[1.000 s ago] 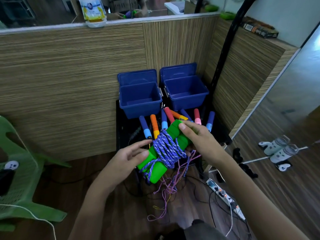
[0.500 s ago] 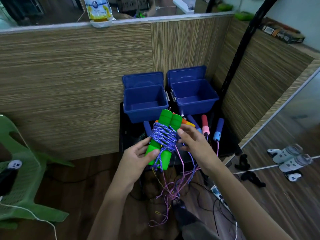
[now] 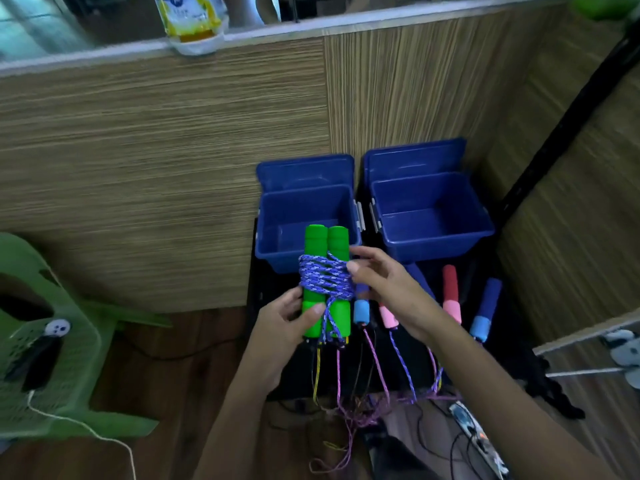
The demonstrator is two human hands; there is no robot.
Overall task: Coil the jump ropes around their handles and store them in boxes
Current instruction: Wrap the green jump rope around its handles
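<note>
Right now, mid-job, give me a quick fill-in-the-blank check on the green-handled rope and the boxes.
1. The left hand grips the lower part of the two ____ handles.
2. The rope coiled round those handles is ____ in colour.
3. The two blue boxes behind the handles stand with their lids ____.
4. The right hand touches the coil with its ____.

Missing words: green; purple; open; fingertips

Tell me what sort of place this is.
Probably a home or small shop interior, not a lab: a striped wood-laminate partition wall, a dark wooden plank floor, a green plastic chair and a power strip with loose cables on the floor.
</note>
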